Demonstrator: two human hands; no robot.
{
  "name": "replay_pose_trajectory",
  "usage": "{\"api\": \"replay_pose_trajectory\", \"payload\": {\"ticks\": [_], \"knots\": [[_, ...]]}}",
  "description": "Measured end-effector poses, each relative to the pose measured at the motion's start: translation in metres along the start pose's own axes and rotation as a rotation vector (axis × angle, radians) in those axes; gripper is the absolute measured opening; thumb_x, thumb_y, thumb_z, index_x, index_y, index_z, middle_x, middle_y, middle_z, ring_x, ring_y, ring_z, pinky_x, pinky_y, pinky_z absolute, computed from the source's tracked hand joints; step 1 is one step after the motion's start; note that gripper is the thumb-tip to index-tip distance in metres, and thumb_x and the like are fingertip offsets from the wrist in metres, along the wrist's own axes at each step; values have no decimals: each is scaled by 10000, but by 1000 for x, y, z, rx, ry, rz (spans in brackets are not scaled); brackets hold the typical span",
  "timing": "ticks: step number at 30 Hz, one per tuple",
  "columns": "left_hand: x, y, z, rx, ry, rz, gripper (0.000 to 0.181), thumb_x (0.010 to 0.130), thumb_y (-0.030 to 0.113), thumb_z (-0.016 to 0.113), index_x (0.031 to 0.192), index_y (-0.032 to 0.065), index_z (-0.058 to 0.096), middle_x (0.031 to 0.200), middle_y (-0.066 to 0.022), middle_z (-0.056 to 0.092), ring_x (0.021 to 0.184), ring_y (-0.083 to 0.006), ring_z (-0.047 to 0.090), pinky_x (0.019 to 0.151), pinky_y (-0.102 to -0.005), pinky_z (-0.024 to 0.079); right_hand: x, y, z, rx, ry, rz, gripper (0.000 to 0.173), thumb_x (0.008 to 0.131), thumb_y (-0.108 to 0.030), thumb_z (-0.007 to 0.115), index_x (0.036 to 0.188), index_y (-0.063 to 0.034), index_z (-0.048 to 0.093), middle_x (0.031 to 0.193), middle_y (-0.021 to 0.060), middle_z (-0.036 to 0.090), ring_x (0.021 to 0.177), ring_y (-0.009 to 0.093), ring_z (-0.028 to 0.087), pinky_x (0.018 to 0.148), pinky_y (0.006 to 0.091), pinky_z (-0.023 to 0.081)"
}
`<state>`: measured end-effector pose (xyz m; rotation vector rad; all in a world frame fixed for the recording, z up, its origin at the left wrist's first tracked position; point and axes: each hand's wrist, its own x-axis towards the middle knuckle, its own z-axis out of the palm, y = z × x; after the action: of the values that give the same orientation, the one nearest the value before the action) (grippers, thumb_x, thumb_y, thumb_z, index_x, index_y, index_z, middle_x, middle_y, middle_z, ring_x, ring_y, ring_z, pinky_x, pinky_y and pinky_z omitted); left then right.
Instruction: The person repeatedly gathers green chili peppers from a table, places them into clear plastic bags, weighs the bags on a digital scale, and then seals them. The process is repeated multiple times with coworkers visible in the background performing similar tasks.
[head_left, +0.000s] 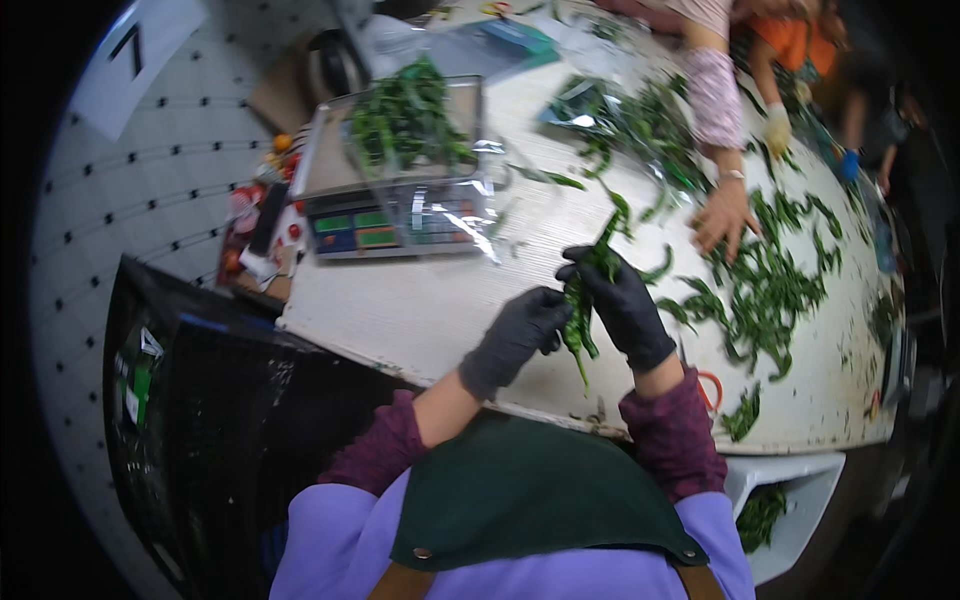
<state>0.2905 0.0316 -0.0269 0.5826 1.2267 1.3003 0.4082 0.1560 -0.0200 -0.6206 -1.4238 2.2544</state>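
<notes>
Both my hands wear black gloves and meet over the near part of the white table. My right hand (619, 304) is closed around several long green peppers (577, 315), whose tips hang down between the hands. My left hand (521, 334) is at the left side of these peppers, fingers curled; whether it grips one of them I cannot tell. Up and to the left, a clear plastic bag of green peppers (409, 120) lies on a weighing scale (352, 232). To the right spreads a loose pile of green peppers (772, 292).
A co-worker's bare hand (724, 217) reaches onto the pile; another person's gloved hand (777, 131) is behind. Filled clear bags (637, 124) lie at the back. Orange-handled scissors (709, 391) lie by my right sleeve. A black crate (195, 420) stands left, a white bin (806, 502) lower right.
</notes>
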Motion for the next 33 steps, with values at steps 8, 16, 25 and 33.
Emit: {"api": "replay_pose_trajectory", "payload": {"ticks": [8, 16, 25, 33], "knots": [[-22, -21, -50, 108, -155, -105, 269, 814, 218, 622, 963, 23, 512, 660, -46, 543, 503, -102, 524, 431, -216, 420, -13, 66, 56, 173, -46, 303, 587, 807, -166, 629, 1309, -55, 346, 1136, 117, 523, 918, 194, 568, 739, 313, 504], [-41, -41, -95, -197, 20, -182, 154, 844, 170, 590, 927, 42, 579, 733, -21, 559, 563, -65, 488, 474, -184, 372, -47, 62, 55, -1, -43, 518, 288, 860, -127, 561, 1103, 28, 550, 946, 101, 614, 818, 216, 630, 718, 302, 504], [-93, -70, -156, 204, -103, -74, 204, 798, 111, 632, 975, 17, 598, 873, -50, 608, 828, -120, 566, 750, -266, 466, 63, 14, 81, -352, 207, 89, 220, 883, -199, 551, 1004, -15, 550, 707, 44, 574, 569, 108, 545, 494, 227, 416], [-108, -34, -175, 345, 42, 205, 180, 808, 102, 632, 966, 18, 620, 942, -88, 616, 884, -178, 585, 767, -289, 462, 71, -2, 107, -228, 354, -117, 276, 882, -132, 546, 1137, -28, 522, 722, 41, 575, 525, 72, 469, 453, 198, 360]]}}
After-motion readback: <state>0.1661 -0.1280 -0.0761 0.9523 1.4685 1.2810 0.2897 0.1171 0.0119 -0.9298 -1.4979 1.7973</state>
